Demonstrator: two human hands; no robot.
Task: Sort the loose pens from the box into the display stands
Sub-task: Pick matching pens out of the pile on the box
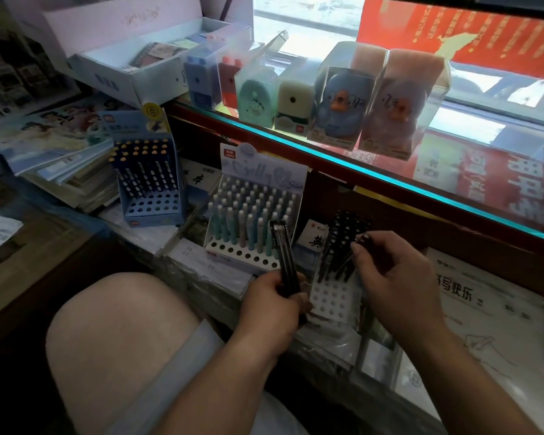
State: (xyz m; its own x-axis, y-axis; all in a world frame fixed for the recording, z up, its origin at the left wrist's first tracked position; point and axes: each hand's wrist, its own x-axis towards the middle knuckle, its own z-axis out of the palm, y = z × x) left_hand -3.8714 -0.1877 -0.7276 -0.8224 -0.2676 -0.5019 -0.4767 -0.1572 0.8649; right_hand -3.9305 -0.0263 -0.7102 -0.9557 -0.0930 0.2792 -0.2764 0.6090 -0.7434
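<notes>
Black pens [284,259], a bundle too blurred to count, stand gripped in your curled left hand [272,304]. Your right hand [399,287] pinches one more pen [360,241] above the white stand [333,298], rightmost of three; the pastel stand [255,224] sits just left, the blue stand [150,186] farthest left.

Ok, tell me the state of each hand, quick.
Left hand: grips a bundle of dark pens.
Right hand: pinches a single dark pen over the white stand.
</notes>
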